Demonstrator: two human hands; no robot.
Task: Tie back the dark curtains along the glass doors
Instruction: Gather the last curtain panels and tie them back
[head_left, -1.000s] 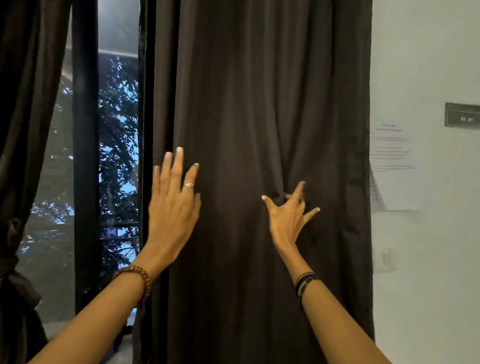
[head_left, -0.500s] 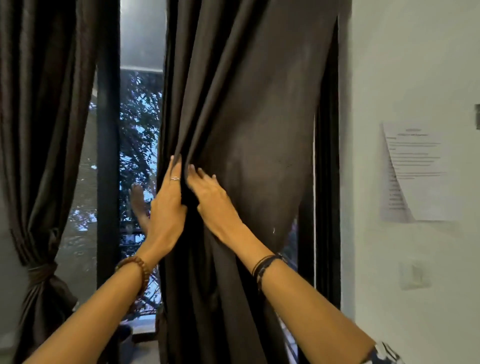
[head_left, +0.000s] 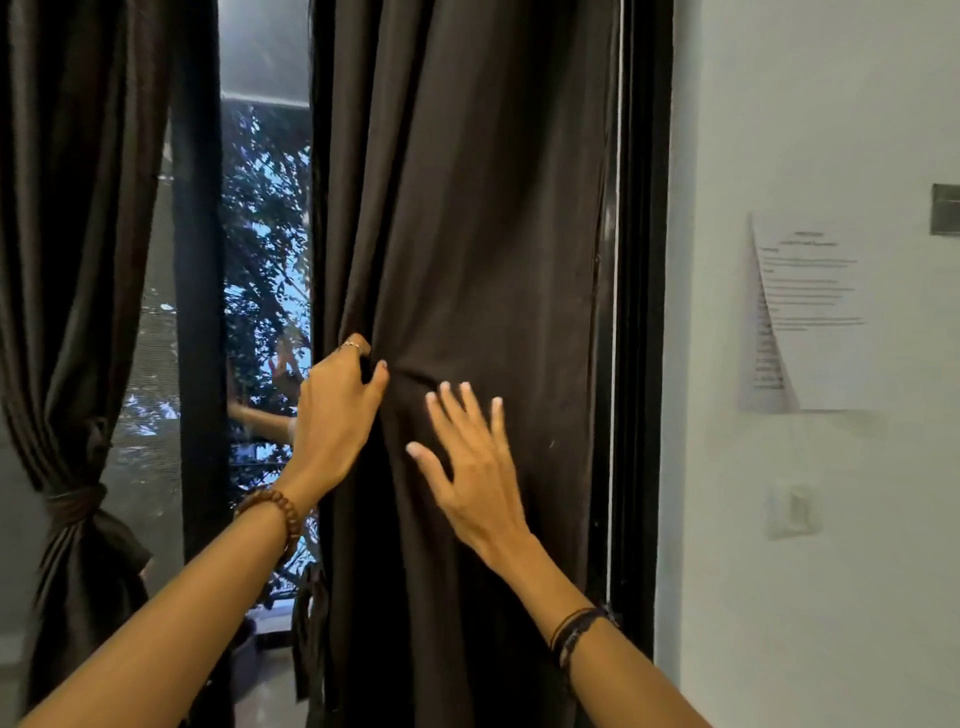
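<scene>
A dark brown curtain (head_left: 467, 218) hangs in front of me over the right glass door, gathered into folds. My left hand (head_left: 335, 410) grips its left edge at mid height, fingers curled round a bunch of cloth. My right hand (head_left: 475, 467) lies flat on the curtain just right of that bunch, fingers spread and straight. At the far left a second dark curtain (head_left: 72, 260) hangs drawn in by a tie (head_left: 72, 501) knotted round it low down.
Between the curtains the glass door (head_left: 265, 260) shows trees and my arm's reflection. A black door frame (head_left: 636, 312) borders the right curtain. On the white wall (head_left: 805, 571) hang a paper sheet (head_left: 810, 312), a light switch (head_left: 792, 512) and a dark plate (head_left: 945, 208).
The curtain has been pushed left into a tighter bunch. My left hand went from flat to gripping the cloth; my right hand slid off the fold and spread flat on the fabric.
</scene>
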